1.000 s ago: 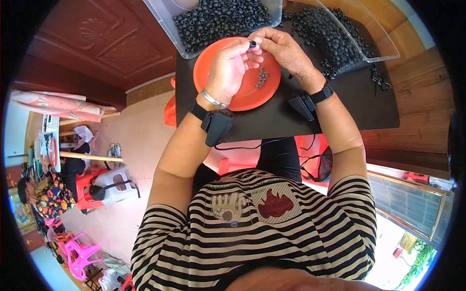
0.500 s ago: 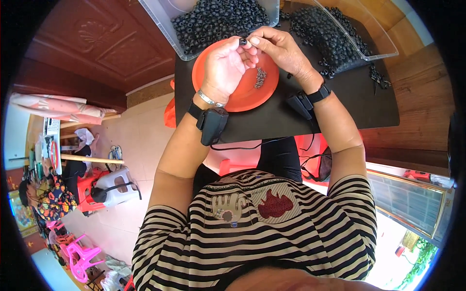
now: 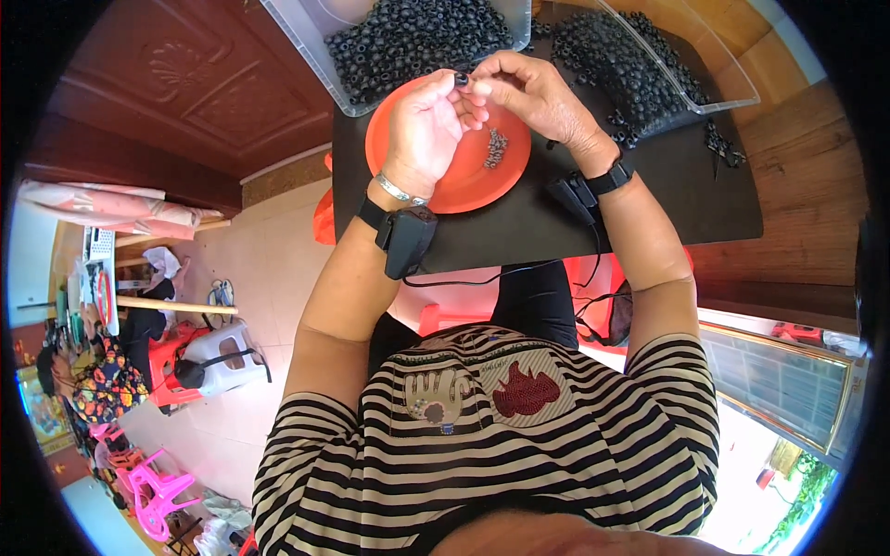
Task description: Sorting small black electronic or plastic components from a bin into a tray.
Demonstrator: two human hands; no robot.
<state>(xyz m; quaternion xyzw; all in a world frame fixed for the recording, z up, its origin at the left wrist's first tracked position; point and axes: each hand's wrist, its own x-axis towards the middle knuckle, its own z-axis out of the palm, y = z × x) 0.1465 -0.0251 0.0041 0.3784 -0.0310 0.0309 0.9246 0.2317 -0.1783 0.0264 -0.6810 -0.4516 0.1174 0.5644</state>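
Over a round orange plate [image 3: 464,192], my left hand [image 3: 426,130] pinches a small black ring-shaped part [image 3: 461,81] between thumb and forefinger, its other fingers curled. My right hand [image 3: 533,97] meets it from the right, thumb and forefinger pressed together at the part; whatever lies between those fingertips is too small to make out. A little heap of small grey metal pieces [image 3: 497,148] lies on the plate below my hands. Each wrist wears a black strapped device.
A clear plastic bin [image 3: 315,56] full of black parts [image 3: 417,46] stands behind the plate. Right of it, a tipped clear container [image 3: 728,79] spills more onto the dark table [image 3: 686,204]. A cable [image 3: 482,276] hangs at the table's near edge. Another person [image 3: 107,371] sits far left.
My right thumb and fingertips have shifted slightly at the black part. My left hand keeps its pinch on it, almost unmoved.
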